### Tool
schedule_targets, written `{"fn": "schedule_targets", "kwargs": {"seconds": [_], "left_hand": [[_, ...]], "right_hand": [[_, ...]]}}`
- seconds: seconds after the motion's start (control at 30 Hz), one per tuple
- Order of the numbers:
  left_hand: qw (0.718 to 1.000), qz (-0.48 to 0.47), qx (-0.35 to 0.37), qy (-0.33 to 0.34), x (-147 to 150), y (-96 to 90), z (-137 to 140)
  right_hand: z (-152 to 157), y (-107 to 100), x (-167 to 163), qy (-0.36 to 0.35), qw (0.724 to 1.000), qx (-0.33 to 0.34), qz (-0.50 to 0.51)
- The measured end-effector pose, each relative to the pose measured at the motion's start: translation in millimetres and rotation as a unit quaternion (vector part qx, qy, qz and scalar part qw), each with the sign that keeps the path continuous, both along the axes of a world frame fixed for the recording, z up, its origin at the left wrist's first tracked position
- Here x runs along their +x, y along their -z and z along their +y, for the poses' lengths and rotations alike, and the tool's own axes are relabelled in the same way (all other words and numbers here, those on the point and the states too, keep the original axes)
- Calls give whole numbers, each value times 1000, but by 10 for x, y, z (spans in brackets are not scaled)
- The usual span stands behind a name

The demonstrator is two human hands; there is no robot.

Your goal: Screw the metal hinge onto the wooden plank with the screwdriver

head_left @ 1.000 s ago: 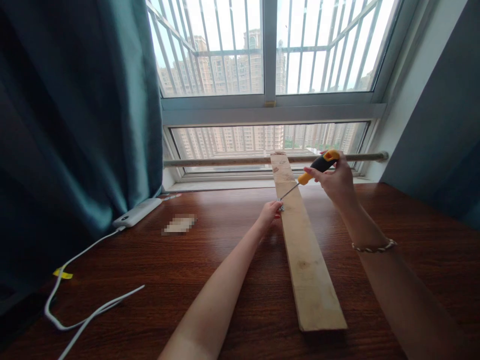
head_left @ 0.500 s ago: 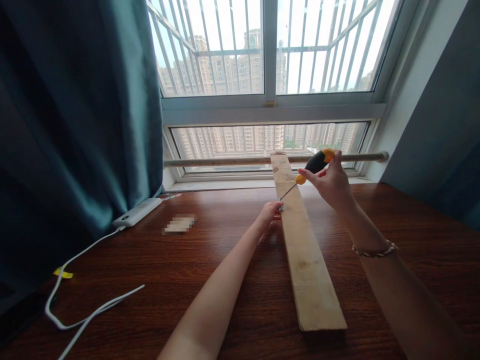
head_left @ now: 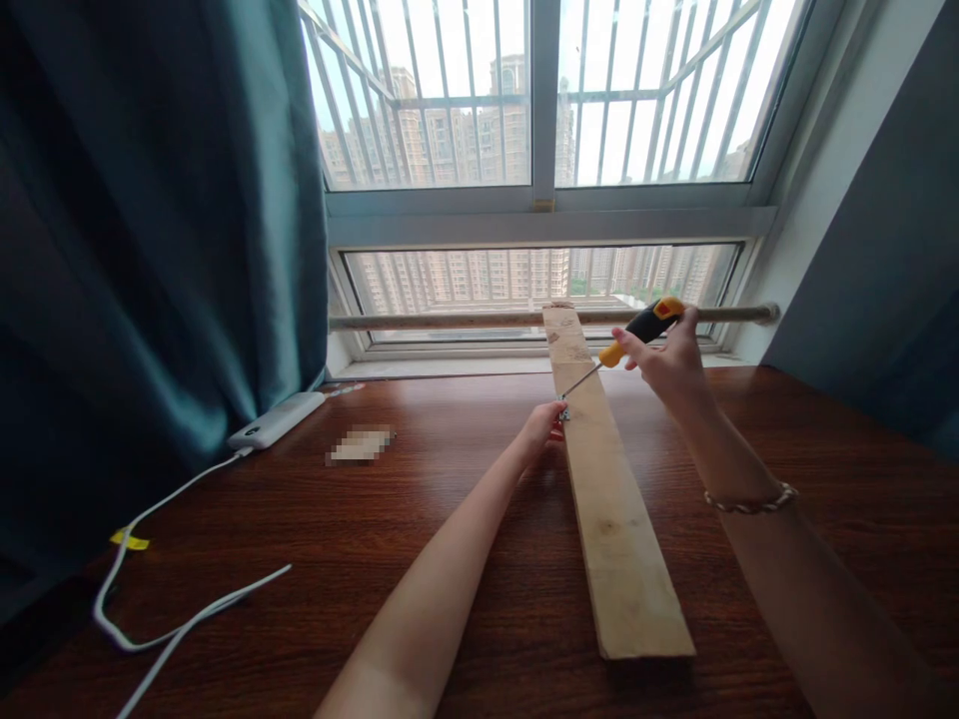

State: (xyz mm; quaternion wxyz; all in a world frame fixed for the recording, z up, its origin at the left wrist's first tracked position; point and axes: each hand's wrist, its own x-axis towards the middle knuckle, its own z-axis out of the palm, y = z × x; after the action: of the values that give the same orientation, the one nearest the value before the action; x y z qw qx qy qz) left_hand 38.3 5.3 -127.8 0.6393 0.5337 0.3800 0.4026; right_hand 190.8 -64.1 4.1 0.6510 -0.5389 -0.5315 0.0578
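Note:
A long pale wooden board [head_left: 614, 529] lies lengthwise in front of me, its far end by the window. At its left edge sits a small silver metal fitting [head_left: 564, 413], too small to make out its exact kind. My left hand [head_left: 540, 429] is closed on that fitting, thumb on top; its other fingers are partly hidden beside the board. My right hand [head_left: 674, 361] grips the black and yellow handle of a screwdriver [head_left: 648, 324]. The screwdriver slants down to the left, and its tip reaches the fitting near my left thumb.
The board rests on a dark reddish-brown wooden surface [head_left: 375, 529]. On the left are a white power strip or adapter [head_left: 279, 419], a white cable [head_left: 202, 614], a yellow tag [head_left: 130, 540] and a blurred-out patch [head_left: 361, 445]. A blue-green curtain [head_left: 247, 200] hangs left; a metal rail [head_left: 450, 322] crosses the window.
My right hand and the screwdriver handle have shifted slightly right, the handle turning in the fingers. The tip stays at the fitting, and my left hand keeps its place.

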Motion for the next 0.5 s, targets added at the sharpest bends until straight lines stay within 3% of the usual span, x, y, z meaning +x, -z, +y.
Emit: {"fn": "schedule_targets", "kwargs": {"seconds": [0.07,0.13,0.27,0.33,0.5], "left_hand": [[1000,-6,3,-2,-1,6,-1],[1000,-11,4,-4,1,13,1],[1000,-21,1,-2,12,31,15],[1000,-24,0,-1,17,40,22],[1000,-26,-3,-2,17,60,34]], "right_hand": [[-1,-14,27,57,998,8,-24],[-11,-39,50,66,997,11,-28],[-35,-82,56,-79,996,14,47],[-43,-86,47,-118,991,14,66],[-64,-74,31,18,999,29,-24]]}}
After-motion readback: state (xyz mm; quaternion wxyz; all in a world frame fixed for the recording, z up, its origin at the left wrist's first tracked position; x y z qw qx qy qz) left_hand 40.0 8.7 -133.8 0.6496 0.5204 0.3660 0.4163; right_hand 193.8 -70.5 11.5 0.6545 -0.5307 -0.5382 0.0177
